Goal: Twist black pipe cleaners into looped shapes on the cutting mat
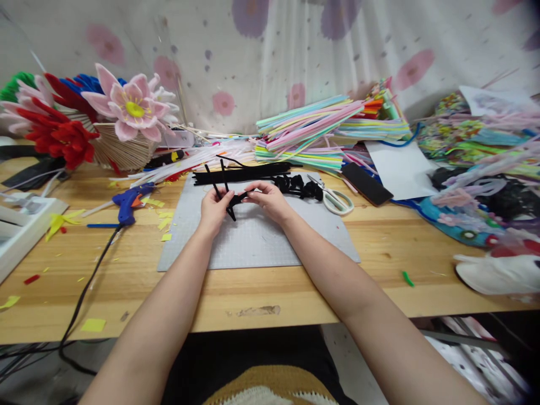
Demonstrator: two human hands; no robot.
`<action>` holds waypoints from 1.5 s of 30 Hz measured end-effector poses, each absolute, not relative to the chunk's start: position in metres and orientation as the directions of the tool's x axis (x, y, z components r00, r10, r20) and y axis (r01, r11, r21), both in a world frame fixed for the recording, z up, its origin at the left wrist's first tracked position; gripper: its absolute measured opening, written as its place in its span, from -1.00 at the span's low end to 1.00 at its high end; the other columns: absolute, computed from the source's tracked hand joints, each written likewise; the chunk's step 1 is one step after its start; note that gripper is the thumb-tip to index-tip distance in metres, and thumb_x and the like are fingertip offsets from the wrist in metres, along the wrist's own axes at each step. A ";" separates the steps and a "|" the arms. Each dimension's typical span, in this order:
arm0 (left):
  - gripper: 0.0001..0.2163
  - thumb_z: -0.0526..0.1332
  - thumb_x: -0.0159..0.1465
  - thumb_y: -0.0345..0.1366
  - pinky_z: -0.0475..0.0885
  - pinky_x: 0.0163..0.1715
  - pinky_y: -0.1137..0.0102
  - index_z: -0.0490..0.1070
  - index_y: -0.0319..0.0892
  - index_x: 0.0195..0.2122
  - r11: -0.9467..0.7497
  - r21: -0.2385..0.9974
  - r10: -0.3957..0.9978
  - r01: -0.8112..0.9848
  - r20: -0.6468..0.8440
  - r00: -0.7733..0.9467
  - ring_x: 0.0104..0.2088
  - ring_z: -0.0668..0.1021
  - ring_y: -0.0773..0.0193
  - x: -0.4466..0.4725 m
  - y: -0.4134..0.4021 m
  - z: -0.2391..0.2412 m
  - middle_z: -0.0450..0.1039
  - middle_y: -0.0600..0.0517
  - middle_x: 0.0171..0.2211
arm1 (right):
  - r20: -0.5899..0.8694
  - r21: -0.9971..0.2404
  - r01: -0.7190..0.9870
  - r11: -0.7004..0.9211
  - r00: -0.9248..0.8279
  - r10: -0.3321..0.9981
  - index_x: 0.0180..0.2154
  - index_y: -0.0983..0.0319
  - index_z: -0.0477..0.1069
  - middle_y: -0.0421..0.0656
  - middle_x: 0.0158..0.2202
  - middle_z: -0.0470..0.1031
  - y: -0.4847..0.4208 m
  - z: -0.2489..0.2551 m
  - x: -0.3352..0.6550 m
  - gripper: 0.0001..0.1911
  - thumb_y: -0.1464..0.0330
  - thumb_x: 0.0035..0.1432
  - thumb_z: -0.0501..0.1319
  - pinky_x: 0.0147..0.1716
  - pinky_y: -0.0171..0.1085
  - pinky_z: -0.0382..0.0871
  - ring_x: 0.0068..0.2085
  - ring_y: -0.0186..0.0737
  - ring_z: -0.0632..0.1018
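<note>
Over a grey cutting mat [253, 247], both of my hands hold a bent piece of black pipe cleaner [231, 211]. My left hand [214, 209] pinches it, with two black ends sticking up past the fingers. At the other side, the fingertips of my right hand [266, 198] close on the same black piece. Part of it is hidden behind the fingers. Behind my hands lies a bundle of straight black pipe cleaners [248, 172]. Several curled black pieces [298, 185] rest just beyond my right hand, beside white-handled scissors [337, 201].
A blue glue gun [129, 203] with a black cord lies left of the mat. Pipe-cleaner flowers [130, 107] stand at the back left. Pastel pipe cleaners [312, 126] are piled behind the mat. A dark phone-like slab [367, 184] and white paper [399, 169] lie to the right.
</note>
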State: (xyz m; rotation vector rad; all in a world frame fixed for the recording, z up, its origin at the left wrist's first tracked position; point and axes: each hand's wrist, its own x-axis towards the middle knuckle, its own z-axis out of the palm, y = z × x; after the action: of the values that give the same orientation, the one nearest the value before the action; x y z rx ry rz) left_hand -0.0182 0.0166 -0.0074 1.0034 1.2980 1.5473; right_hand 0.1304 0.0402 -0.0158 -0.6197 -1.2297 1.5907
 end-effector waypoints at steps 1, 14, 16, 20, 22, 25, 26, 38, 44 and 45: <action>-0.86 0.30 -0.02 -0.39 0.19 -0.66 0.58 0.32 -0.22 -0.49 -0.081 0.990 0.953 -0.116 0.043 -0.301 -0.64 0.31 0.50 -0.017 0.016 -0.007 0.29 0.16 -0.64 | 0.168 -0.921 -0.389 0.011 -0.373 0.913 -0.39 0.26 0.40 -0.22 -0.41 0.52 0.041 -0.016 0.131 -0.79 0.35 -0.16 0.32 -0.18 -0.26 0.44 -0.31 -0.34 0.54; -0.80 0.34 -0.04 -0.32 0.21 -0.76 0.58 0.31 -0.21 -0.47 -0.058 0.983 0.953 -0.177 0.002 -0.302 -0.69 0.33 0.48 -0.017 0.016 -0.005 0.28 0.18 -0.65 | 0.039 -0.997 -0.083 -0.005 -0.518 0.855 -0.29 0.27 0.35 -0.23 -0.42 0.41 0.034 -0.013 0.125 -0.74 0.40 -0.13 0.24 -0.39 -0.29 0.42 -0.44 -0.37 0.48; -0.77 0.35 -0.05 -0.30 0.28 -0.71 0.58 0.30 -0.21 -0.48 -0.083 0.963 0.956 -0.257 0.005 -0.293 -0.64 0.39 0.47 -0.016 0.017 -0.006 0.31 0.16 -0.61 | 0.092 -0.996 -0.059 0.073 -0.440 0.893 -0.21 0.25 0.31 -0.24 -0.40 0.39 0.033 -0.015 0.118 -0.66 0.41 -0.11 0.24 -0.34 -0.29 0.41 -0.39 -0.35 0.47; -0.76 0.34 -0.01 -0.24 0.36 -0.59 0.56 0.30 -0.22 -0.47 -0.107 0.895 0.963 -0.433 -0.016 -0.269 -0.56 0.44 0.46 -0.013 0.018 -0.006 0.35 0.13 -0.56 | 0.130 -0.991 -0.053 0.120 -0.295 0.947 -0.09 0.21 0.22 -0.20 -0.29 0.41 0.030 -0.017 0.104 -0.56 0.37 -0.06 0.24 -0.24 -0.31 0.40 -0.28 -0.36 0.47; -0.77 0.33 0.02 -0.23 0.39 -0.54 0.54 0.30 -0.22 -0.46 -0.110 0.870 0.962 -0.481 -0.029 -0.272 -0.55 0.45 0.45 -0.012 0.018 -0.005 0.36 0.12 -0.55 | 0.045 -0.999 -0.022 0.040 -0.349 0.936 -0.08 0.20 0.21 -0.20 -0.30 0.43 0.027 -0.017 0.099 -0.59 0.34 0.00 0.22 -0.37 -0.36 0.39 -0.35 -0.38 0.48; -0.79 0.29 0.08 -0.21 0.42 -0.49 0.50 0.30 -0.22 -0.47 -0.110 0.861 0.951 -0.496 -0.054 -0.304 -0.55 0.45 0.44 -0.014 0.019 -0.003 0.35 0.11 -0.55 | -0.095 -0.980 0.199 -0.019 -0.380 0.920 -0.23 0.26 0.30 -0.24 -0.52 0.40 0.023 -0.015 0.098 -0.82 0.31 0.13 0.12 -0.58 -0.43 0.25 -0.56 -0.44 0.40; -0.79 0.26 0.11 -0.20 0.43 -0.48 0.49 0.30 -0.22 -0.48 -0.111 0.862 0.945 -0.495 -0.062 -0.320 -0.55 0.45 0.44 -0.017 0.020 -0.002 0.34 0.11 -0.55 | -0.119 -0.960 0.281 -0.010 -0.373 0.920 -0.29 0.28 0.33 -0.26 -0.58 0.37 0.022 -0.013 0.099 -0.81 0.29 0.18 0.07 -0.60 -0.44 0.21 -0.60 -0.46 0.37; -0.80 0.17 0.19 -0.26 0.33 -0.59 0.55 0.34 -0.24 -0.53 -0.065 0.881 0.835 -0.469 -0.210 -0.509 -0.63 0.39 0.47 -0.059 0.030 0.008 0.34 0.11 -0.60 | -0.015 -0.718 0.542 0.437 -0.639 0.769 -0.56 0.30 0.36 -0.29 -0.68 0.23 0.014 0.014 0.119 -0.63 0.27 0.18 -0.01 -0.49 -0.39 0.04 -0.57 -0.45 0.25; -0.70 -0.01 0.31 -0.33 0.23 -0.66 0.62 0.26 -0.23 -0.56 -0.094 0.826 0.742 -0.557 -0.315 -0.591 -0.73 0.25 0.55 -0.077 0.035 0.012 0.23 0.15 -0.66 | -0.060 -0.767 0.484 0.421 -0.707 0.704 -0.56 0.31 0.36 -0.29 -0.71 0.24 0.012 0.011 0.119 -0.60 0.24 0.19 -0.03 -0.48 -0.39 0.09 -0.60 -0.44 0.28; -0.69 -0.02 0.32 -0.32 0.22 -0.66 0.62 0.24 -0.22 -0.57 -0.108 0.820 0.728 -0.562 -0.319 -0.606 -0.73 0.23 0.56 -0.080 0.036 0.012 0.21 0.16 -0.67 | -0.068 -0.756 0.495 0.428 -0.710 0.701 -0.55 0.30 0.38 -0.28 -0.70 0.25 0.012 0.009 0.119 -0.59 0.23 0.19 -0.04 -0.48 -0.39 0.10 -0.60 -0.43 0.29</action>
State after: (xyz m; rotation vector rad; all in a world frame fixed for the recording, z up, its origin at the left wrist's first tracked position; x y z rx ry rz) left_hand -0.0802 0.0358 0.0124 0.2048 1.2593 1.8405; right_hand 0.1191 0.0117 0.0095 -1.0399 -2.4265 1.1543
